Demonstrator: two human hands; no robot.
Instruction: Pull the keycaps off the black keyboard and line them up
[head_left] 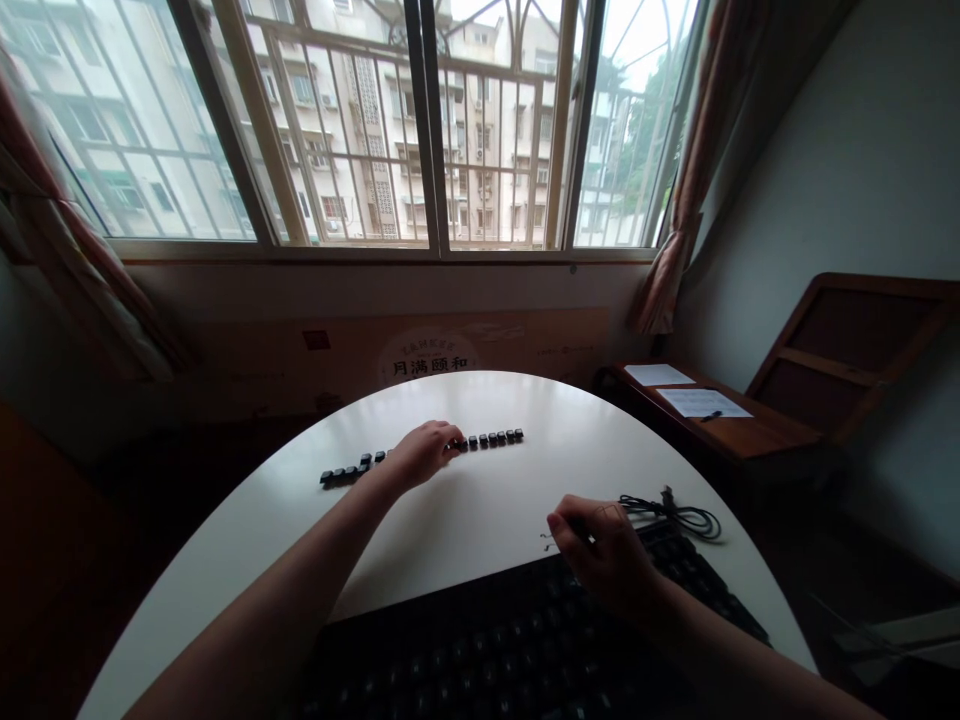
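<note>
A row of black keycaps [493, 439] runs across the far part of the white round table. My left hand [426, 452] reaches over the middle of that row, fingertips pinched at one small black keycap. More keycaps [339, 476] lie left of this hand, a few of them standing a little behind the others. My right hand [604, 540] is closed above the upper edge of a black keyboard [465, 640]. Two thin hooked wire ends stick out from its fist, apparently those of a wire keycap puller [550, 543]; the rest is hidden by the fingers.
A coiled black cable [686, 518] lies behind the keyboard's right part. The round table [292, 560] curves away on both sides. At the right, a wooden chair [750, 440] carries paper sheets [701, 403] and a pen [712, 416]. A cardboard box [525, 350] stands beneath the window.
</note>
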